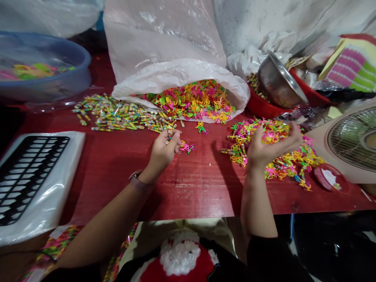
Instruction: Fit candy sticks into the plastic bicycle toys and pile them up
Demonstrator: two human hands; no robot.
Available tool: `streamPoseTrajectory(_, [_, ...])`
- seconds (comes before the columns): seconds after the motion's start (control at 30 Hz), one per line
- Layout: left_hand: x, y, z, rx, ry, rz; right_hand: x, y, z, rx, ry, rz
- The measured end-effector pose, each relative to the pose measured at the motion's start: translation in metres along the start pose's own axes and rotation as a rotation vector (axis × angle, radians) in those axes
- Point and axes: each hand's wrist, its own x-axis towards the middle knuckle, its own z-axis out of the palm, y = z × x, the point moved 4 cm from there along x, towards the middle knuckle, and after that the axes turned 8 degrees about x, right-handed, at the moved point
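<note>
My left hand (pixel 167 145) is closed in a pinch, with the ends of small wrapped tubes showing between its fingers; how many is hidden. Beside its fingertips a pink and yellow plastic trinket (pixel 187 147) lies on the red table. Just behind that hand spreads a pile of short, colourfully wrapped tubes (pixel 117 113). My right hand (pixel 266 147) is open, fingers apart, over a heap of bright trinkets mixed with wrapped tubes (pixel 288 162). Between the hands and the bag lie a few loose trinkets (pixel 201 128).
A large white bag (pixel 176 72) lies open toward me, full of plastic trinkets (pixel 194 100). A blue basin (pixel 73 74) and a black rack on plastic packs (pixel 32 168) stand left. Right are a metal bowl (pixel 282 80), a fan (pixel 355 137) and a small red basket (pixel 321 178).
</note>
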Motion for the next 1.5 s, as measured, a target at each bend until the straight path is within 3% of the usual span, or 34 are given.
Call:
streamPoseTrajectory(0.07, [0.002,-0.003,0.0,-0.026,-0.001,-0.038,-0.024,-0.019,0.022,0.044,-0.244,-0.08])
streamPoseTrajectory(0.17, [0.003,-0.009,0.001,-0.019,-0.036,-0.069,-0.084,-0.061,0.075,0.152,-0.856,-0.254])
streamPoseTrajectory(0.2, [0.004,-0.011,0.001,-0.009,-0.052,-0.064,-0.102,-0.071,0.088,0.153,-0.997,-0.274])
streamPoseTrajectory(0.23, [0.004,-0.012,0.0,0.001,-0.064,-0.05,-0.115,-0.077,0.099,0.142,-1.097,-0.274])
streamPoseTrajectory(0.3, [0.005,-0.015,-0.002,0.022,-0.064,-0.007,-0.126,-0.079,0.112,0.108,-1.178,-0.224])
streamPoseTrajectory(0.37, [0.005,-0.017,-0.004,0.048,-0.052,0.029,-0.123,-0.069,0.116,0.105,-1.146,-0.106])
streamPoseTrajectory(0.47, [0.004,-0.023,-0.002,0.112,-0.103,0.031,-0.107,-0.045,0.112,0.269,-0.969,0.194])
streamPoseTrajectory(0.6, [-0.003,-0.029,0.01,0.195,-0.248,0.003,-0.103,-0.02,0.111,0.82,-0.784,0.742])
streamPoseTrajectory(0.7, [-0.009,-0.031,0.019,0.232,-0.344,0.015,-0.108,-0.022,0.112,1.178,-0.733,1.069])
streamPoseTrajectory(0.87, [-0.013,-0.03,0.025,0.238,-0.406,0.024,-0.11,-0.042,0.107,1.335,-0.779,1.117])
streamPoseTrajectory(1.0, [-0.016,-0.024,0.026,0.276,-0.44,0.073,-0.111,-0.045,0.103,1.355,-0.766,1.148])
streamPoseTrajectory(1.1, [-0.02,-0.02,0.027,0.35,-0.489,0.088,-0.112,-0.046,0.102,1.406,-0.834,1.205])
streamPoseTrajectory(1.3, [-0.022,-0.011,0.025,0.34,-0.432,0.108,-0.105,-0.047,0.094,1.432,-0.784,1.246])
streamPoseTrajectory(1.5, [-0.024,-0.013,0.025,0.361,-0.404,0.104,-0.117,-0.053,0.098,1.397,-0.91,1.376])
